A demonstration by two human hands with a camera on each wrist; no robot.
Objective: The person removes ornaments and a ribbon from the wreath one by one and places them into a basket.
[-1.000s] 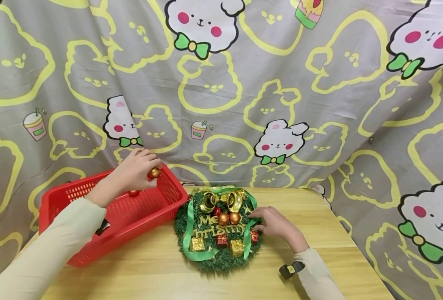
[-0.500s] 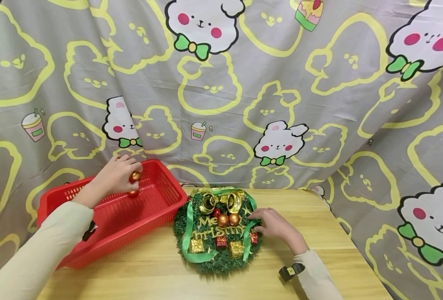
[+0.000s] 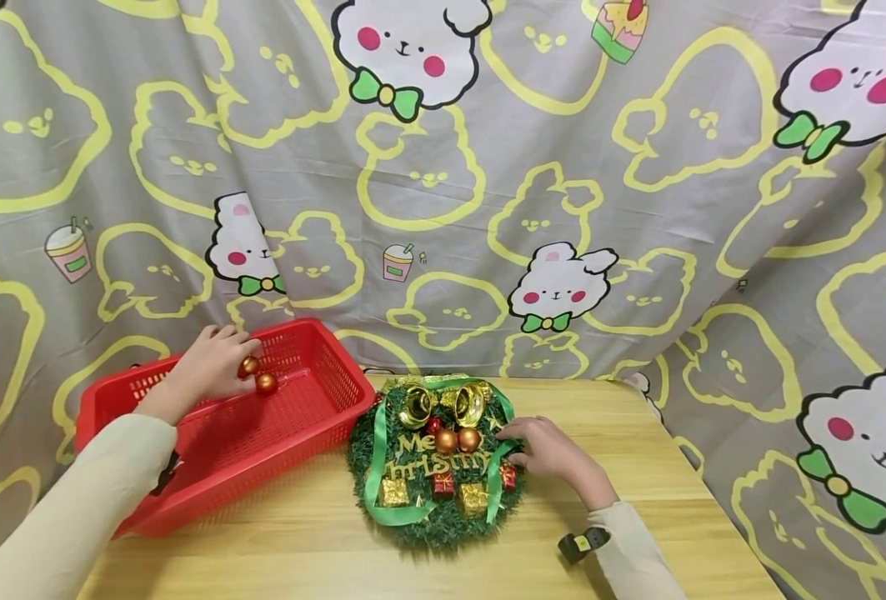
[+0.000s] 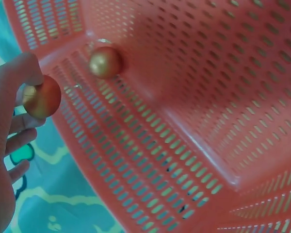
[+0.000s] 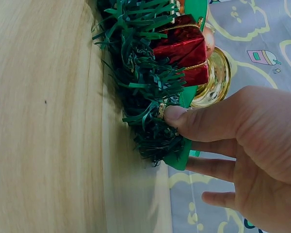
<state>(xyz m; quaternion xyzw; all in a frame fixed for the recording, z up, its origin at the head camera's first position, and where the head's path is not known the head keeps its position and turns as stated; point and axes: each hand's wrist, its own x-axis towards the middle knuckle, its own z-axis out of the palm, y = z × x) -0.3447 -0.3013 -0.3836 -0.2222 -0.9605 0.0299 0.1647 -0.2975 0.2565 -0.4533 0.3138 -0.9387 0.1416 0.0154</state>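
Two pale sleeves (image 3: 82, 500) reach in from the bottom corners, the right one with a black device (image 3: 582, 543) strapped by its cuff, over a wood-grain table (image 3: 300, 542). On the table lies a round green wreath (image 3: 438, 533), its near part set with gold gift boxes (image 3: 474, 498) and red gift boxes (image 3: 443, 483). At its right edge the right hand (image 3: 543, 448) pinches the foliage, thumb on the front, fingers reaching behind a green ribbon (image 3: 379, 467) that trails down both sides. Beyond the boxes run gold letters (image 3: 435, 465), then two copper balls (image 3: 446, 440) side by side, partly covering the letters, then two gold bells (image 3: 469, 405). Just left of the wreath sits a red perforated basket (image 3: 262, 475), set at a slant. Over its far side the left hand (image 3: 213, 360) pinches a shiny copper ball (image 3: 248, 366) between thumb and finger, the other fingers loosely bent. A second ball (image 3: 266, 383) lies inside the basket, near the far wall. Behind everything hangs a grey curtain (image 3: 443, 108) printed with white rabbits and yellow outlines
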